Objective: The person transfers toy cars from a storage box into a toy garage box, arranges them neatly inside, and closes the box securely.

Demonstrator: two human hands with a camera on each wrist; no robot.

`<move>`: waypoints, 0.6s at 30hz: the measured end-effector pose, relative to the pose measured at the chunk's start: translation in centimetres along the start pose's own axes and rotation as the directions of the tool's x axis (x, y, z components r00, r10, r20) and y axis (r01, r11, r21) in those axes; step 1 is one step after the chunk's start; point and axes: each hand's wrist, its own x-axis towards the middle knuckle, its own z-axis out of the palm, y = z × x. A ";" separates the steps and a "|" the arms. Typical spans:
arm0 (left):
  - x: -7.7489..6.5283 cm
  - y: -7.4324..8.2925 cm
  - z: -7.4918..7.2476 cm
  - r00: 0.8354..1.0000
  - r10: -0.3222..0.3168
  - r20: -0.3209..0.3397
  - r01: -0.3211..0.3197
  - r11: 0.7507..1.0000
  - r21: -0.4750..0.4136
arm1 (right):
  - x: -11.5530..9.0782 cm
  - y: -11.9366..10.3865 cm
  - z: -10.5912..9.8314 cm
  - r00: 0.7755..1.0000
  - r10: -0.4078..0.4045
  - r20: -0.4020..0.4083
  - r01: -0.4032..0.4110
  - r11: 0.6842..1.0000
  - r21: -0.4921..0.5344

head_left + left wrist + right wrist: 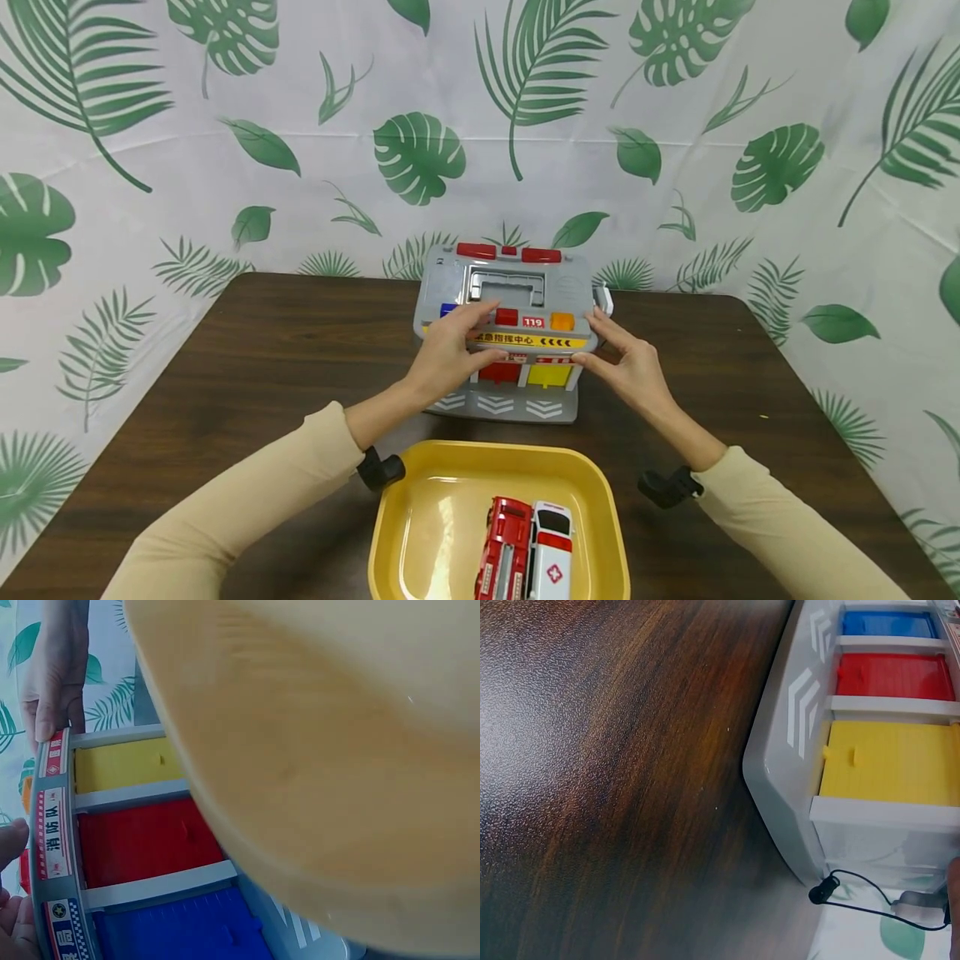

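A grey toy emergency station (442, 283) stands at the back of the table, with a carry handle and coloured buttons on its roof. My left hand (438, 358) grips the front roof edge, fingers over the top and thumb lower at the front. At the right front corner, my right hand (636, 375) holds the roof between thumb and fingers. Below the roof, a yellow door (892, 763), a red door (896, 676) and a blue door (889, 624) are down. The left hand hides part of the front in the head view.
A yellow tray (495, 452) sits in front of the station. In it a red fire truck (504, 546) and a white ambulance (553, 550) lie side by side. A black cord (866, 909) hangs at the station's side. Leaf-patterned cloth (322, 167) covers the wall behind.
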 end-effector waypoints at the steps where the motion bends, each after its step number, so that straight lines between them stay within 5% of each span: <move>1: 0.1 0.0 0.0 1.000 0.000 0.003 0.000 1.000 0.016 | 0.0 0.0 0.0 1.000 0.002 0.001 -0.002 1.000 -0.001; 18: 0.3 0.1 0.0 0.999 0.011 0.046 -0.019 0.987 0.159 | 0.2 -0.2 -0.3 1.000 0.009 0.017 -0.009 1.000 0.007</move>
